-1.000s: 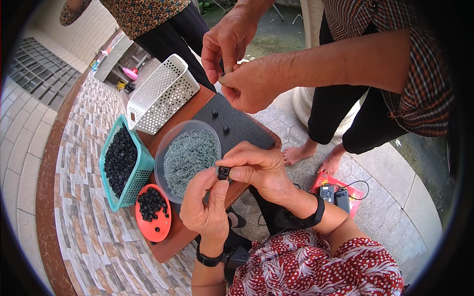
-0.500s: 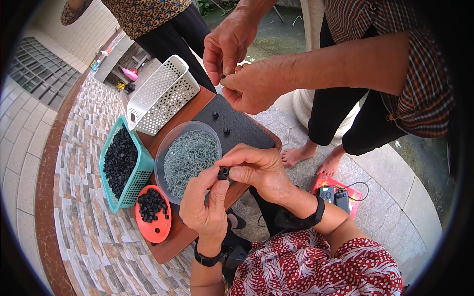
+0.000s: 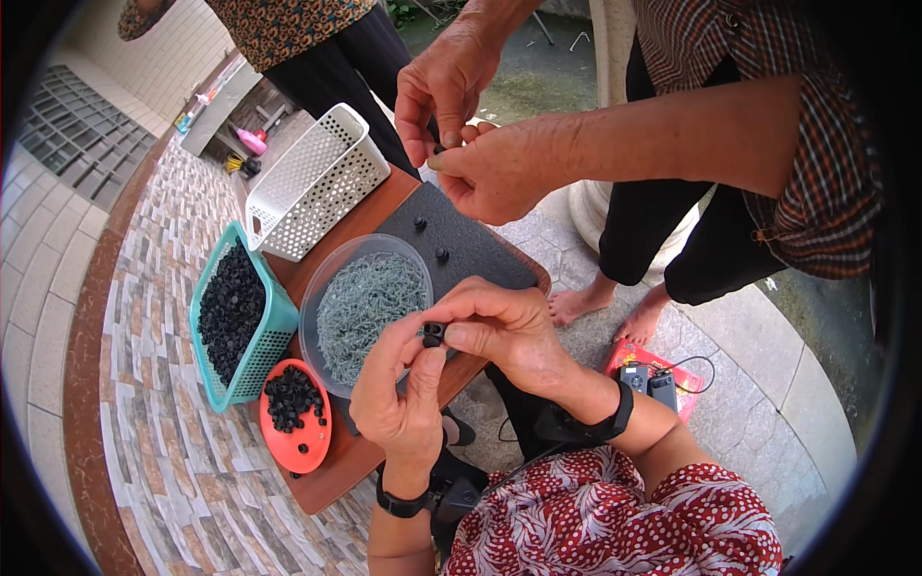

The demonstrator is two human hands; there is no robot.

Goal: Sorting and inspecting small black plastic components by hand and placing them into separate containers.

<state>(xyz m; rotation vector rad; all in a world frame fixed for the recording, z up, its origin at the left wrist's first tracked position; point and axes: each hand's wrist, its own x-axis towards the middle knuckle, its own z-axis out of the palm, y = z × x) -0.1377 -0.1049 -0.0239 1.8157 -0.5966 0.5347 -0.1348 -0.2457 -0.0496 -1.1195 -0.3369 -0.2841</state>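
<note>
Black part, one: pinched by both my left hand and right hand, near the tub. Handling: I would keep both grips light and even, the part square, its face in sight.

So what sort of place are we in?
Probably a house's porch or courtyard, judging by the stone paving, the pale round pillar and a bit of greenery beyond.
</note>
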